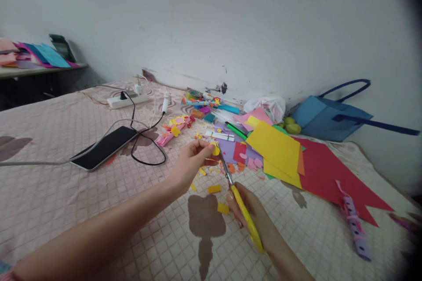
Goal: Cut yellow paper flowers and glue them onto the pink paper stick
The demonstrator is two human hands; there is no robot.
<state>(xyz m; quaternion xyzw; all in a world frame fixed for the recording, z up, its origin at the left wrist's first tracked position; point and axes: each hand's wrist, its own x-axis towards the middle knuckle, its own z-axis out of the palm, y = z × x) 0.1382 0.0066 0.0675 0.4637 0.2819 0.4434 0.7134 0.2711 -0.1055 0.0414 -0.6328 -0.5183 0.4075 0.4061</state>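
Between thumb and fingers, my left hand (194,156) pinches a small yellow paper piece (215,149) with a rounded outline. My right hand (249,206) is wrapped round the yellow handle of a pair of scissors (242,204). The metal blades point up and away, their tips touching or right beside the yellow piece; I cannot tell how far apart they are. Below the hands lie a yellow offcut (214,189) and another yellow scrap (223,208). Pink, red and orange bits rest on a purple sheet (226,147) just behind the blades.
To the right are yellow sheets (280,149), a big red sheet (332,180), a purple rolled tube (354,224) and a blue bag (329,116). A green cutter (236,130) lies behind. At left, a black tablet-like device (105,147) sits among cables near a power strip (128,100).
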